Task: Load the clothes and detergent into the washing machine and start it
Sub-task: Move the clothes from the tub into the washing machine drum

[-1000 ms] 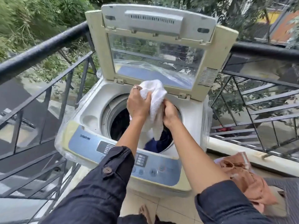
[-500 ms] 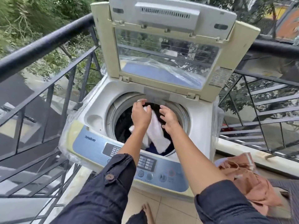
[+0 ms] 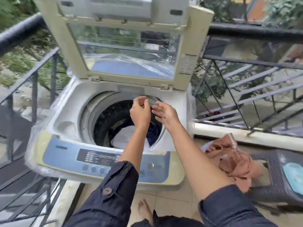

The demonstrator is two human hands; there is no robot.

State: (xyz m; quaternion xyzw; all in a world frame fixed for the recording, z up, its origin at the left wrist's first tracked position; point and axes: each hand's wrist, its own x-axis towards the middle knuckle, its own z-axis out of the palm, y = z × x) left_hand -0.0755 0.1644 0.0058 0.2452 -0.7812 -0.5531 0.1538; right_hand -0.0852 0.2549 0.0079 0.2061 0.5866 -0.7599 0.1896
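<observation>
Both your hands hang over the mouth of the washing machine [image 3: 68, 115] and carry nothing. Your left hand [image 3: 140, 112] has its fingers loosely curled around air, and your right hand [image 3: 165, 114] is spread open just beside it. Down in the drum a white cloth [image 3: 129, 136] lies against a dark blue garment [image 3: 153, 135], so the load looks only partly in. The brown clothes [image 3: 229, 159] sit heaped at the edge of the dark woven stool [image 3: 268, 174] on your right, near the machine. Fetch them next: reach across with your right hand and gather the whole heap so nothing trails. Drop it loosely onto the white cloth rather than packing it down. Keep fabric off the drum rim, and leave the lid [image 3: 127, 46] upright until the detergent goes in.
</observation>
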